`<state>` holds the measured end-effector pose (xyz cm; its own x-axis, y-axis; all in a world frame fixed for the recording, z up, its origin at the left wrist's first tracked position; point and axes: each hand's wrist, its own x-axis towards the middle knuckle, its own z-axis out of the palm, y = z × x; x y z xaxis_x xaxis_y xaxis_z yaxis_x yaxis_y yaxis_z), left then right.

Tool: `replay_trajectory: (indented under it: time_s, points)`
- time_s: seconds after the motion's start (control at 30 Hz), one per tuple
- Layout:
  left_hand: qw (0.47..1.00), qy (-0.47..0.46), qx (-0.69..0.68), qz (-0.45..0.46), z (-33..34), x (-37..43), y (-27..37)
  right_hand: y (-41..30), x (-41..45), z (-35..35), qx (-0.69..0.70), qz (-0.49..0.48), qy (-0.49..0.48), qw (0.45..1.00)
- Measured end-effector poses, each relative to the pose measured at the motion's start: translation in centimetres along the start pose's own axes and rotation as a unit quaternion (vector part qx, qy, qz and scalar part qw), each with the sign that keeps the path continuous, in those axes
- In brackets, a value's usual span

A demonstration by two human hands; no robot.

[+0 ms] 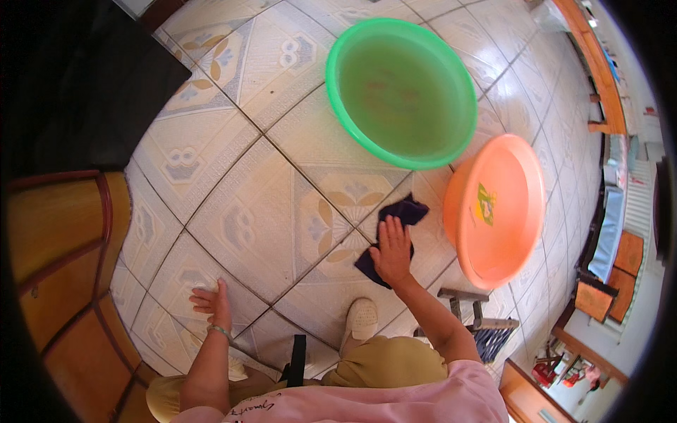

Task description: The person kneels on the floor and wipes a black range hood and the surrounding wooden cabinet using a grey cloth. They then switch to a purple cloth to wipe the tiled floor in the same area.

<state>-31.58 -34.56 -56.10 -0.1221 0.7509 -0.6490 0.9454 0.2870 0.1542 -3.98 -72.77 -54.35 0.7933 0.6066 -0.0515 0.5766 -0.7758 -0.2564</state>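
My right hand (393,254) lies flat, palm down, on a dark cloth (404,211) spread on the patterned tile floor (238,174). Its fingers rest on top of the cloth, which shows on both sides of the hand. Over the floor at the lower left is my left hand (212,304), fingers apart and holding nothing, with a bracelet at the wrist. Beyond the cloth stands a green plastic basin (404,95) with murky water in it. An orange plastic basin (500,211), tilted on its side edge as far as the view tells, is right of the cloth.
A small folding stool (494,330) with a woven seat stands near my right elbow. Wooden cabinet doors (63,227) line the left, below a dark surface (95,95). A wooden bench or table (597,69) runs along the far right. My shoe (363,317) is below the cloth.
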Motion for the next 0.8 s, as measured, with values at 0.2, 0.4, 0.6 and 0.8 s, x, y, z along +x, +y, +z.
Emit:
replay_trajectory:
  time_s: [0.2, 0.4, 0.6, 0.8]
  points:
    - [0.999, 0.01, 0.029, -0.028, 0.1, 1.1, -1.6, -7.6, 14.6, -0.3, 0.037, -0.101, -0.037, 0.994]
    - [0.997, -0.054, 0.035, -0.032, -0.5, -0.1, -0.2, -13.6, 25.6, 2.4, 0.027, -0.149, 0.028, 0.988]
    - [0.997, -0.051, 0.059, -0.024, -0.7, -0.6, 0.5, -17.5, 33.6, 5.0, 0.036, -0.144, 0.127, 0.981]
    - [0.995, -0.028, 0.096, -0.028, -0.3, -0.4, -0.1, -16.8, 32.7, 5.2, 0.065, -0.192, 0.108, 0.973]
